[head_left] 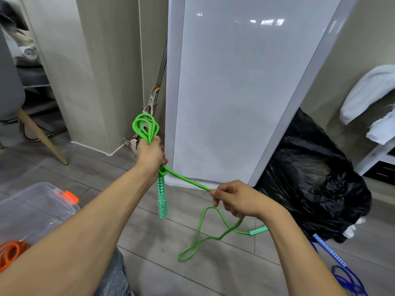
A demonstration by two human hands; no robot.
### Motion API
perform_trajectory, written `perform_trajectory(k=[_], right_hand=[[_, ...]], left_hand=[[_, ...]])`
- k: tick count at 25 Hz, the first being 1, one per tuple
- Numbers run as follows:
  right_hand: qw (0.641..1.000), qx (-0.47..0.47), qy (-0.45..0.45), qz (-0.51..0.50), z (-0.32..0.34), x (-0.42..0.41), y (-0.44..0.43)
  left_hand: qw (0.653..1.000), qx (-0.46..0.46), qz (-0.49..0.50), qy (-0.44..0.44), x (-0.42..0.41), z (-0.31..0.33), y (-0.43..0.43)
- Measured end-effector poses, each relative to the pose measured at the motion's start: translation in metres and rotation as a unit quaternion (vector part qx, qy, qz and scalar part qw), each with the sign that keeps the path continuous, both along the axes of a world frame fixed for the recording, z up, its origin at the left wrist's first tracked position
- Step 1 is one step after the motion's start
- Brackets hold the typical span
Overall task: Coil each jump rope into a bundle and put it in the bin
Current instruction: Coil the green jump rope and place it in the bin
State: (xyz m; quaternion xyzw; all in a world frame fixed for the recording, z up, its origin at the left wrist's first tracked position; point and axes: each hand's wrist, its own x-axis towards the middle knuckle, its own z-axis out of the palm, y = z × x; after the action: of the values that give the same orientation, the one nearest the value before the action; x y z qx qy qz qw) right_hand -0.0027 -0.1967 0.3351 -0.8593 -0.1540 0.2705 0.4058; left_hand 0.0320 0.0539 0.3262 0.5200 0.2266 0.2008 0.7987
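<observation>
- Green jump rope (186, 179) is gathered in the left hand (152, 153). Its fingers are curled tight round a bunch of folded cord, and it is held up near the middle of the view.
- Loops (146, 128) stand out of the top of that fist, pointing up and away. One green-and-white patterned handle (161, 197) hangs straight down below it, long axis vertical.
- A single strand runs taut from under the fist, down and to the right, to the right hand (237, 199). That hand pinches it between the thumb and curled fingers.
- Below the right hand the slack cord (201, 238) drops in loose curves to the floor. It ends in the second handle (258, 230), which lies nearly level and points right.
- The floor (149, 270) is grey wood-look planks.
- At far left stands a clear plastic bin (32, 208) with an orange latch (69, 196). An orange rope (10, 253) shows at its near edge; I cannot tell whether it lies inside.
- At lower right a blue rope (346, 278) lies on the floor.
- Behind the hands stands a glossy white panel (235, 92). A full black rubbish bag (310, 174) sits beside it on the right, and a mop (154, 99) is in the corner to its left.
- A wooden chair leg (42, 137) slants down at far left.
</observation>
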Motion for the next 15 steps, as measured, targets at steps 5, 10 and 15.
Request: perform_trajectory(k=[5, 10, 15], right_hand=[[0.990, -0.041, -0.126, -0.051, -0.002, 0.011, -0.008], [0.961, 0.046, -0.241, -0.127, -0.001, 0.009, 0.008], [0.942, 0.046, -0.294, -0.154, -0.004, 0.004, 0.021]], left_hand=[[0.987, 0.141, -0.041, 0.070, -0.007, 0.009, -0.006], [0.953, 0.197, -0.220, 0.062, -0.025, 0.012, -0.044], [0.914, 0.232, -0.332, 0.034, -0.043, 0.016, -0.071]])
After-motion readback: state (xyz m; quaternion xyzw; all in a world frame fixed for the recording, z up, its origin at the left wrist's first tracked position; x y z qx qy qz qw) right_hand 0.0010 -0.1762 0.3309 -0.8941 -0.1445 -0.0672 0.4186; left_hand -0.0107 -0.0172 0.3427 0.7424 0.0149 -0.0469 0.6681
